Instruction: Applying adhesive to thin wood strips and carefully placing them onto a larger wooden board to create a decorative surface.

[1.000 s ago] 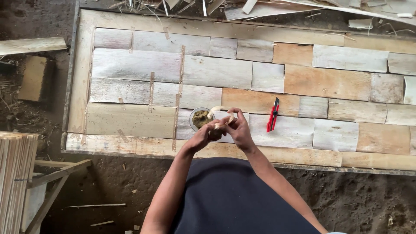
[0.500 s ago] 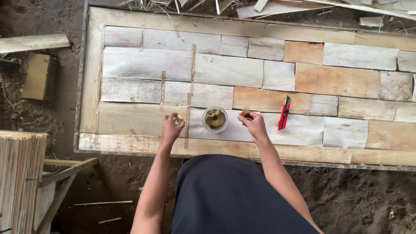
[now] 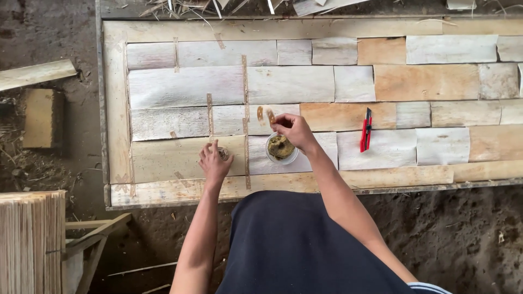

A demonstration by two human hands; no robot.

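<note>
A wooden panel point(image 3: 305, 84) made of pale and tan veneer pieces lies in front of me. A small clear cup point(image 3: 281, 148) of brownish-yellow paste stands on its near part. My right hand point(image 3: 294, 130) hovers just above and behind the cup, fingers pinched together over a seam with brown smears. My left hand point(image 3: 213, 161) rests on the panel to the cup's left, fingers curled around a small round lid-like thing. A red utility knife point(image 3: 366, 130) lies on the panel to the right of the cup.
Brown filled seams point(image 3: 245, 109) run down the left part of the panel. A wooden block point(image 3: 39, 118) and a plank point(image 3: 35, 73) lie on the dirt at left. A stack of thin slats point(image 3: 30, 239) stands near left. Scraps point(image 3: 218, 6) lie behind the panel.
My hands were together at the cup one second ago. The left hand has moved left with the small round thing and now rests on the panel; the right hand shifted over the seam by the cup.
</note>
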